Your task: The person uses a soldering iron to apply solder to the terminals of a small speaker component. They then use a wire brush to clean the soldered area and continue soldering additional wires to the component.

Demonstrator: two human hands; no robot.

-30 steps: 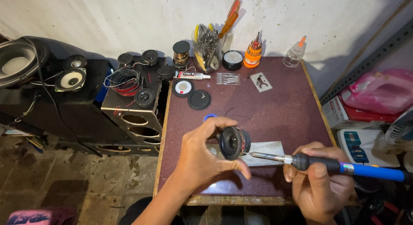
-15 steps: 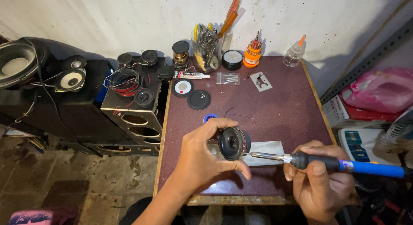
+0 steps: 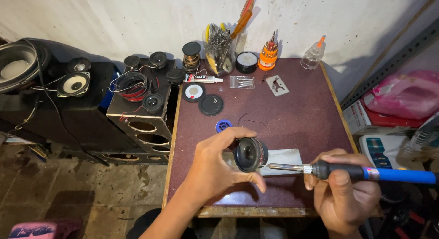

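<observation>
Low in the frame's centre, a small black speaker [image 3: 250, 154] is held above the maroon tabletop [image 3: 297, 111] by the left hand [image 3: 215, 168], fingers curled round it. From the lower right, a blue-handled soldering iron [image 3: 356, 172] is gripped by the right hand [image 3: 343, 193], tip touching the speaker's side.
</observation>
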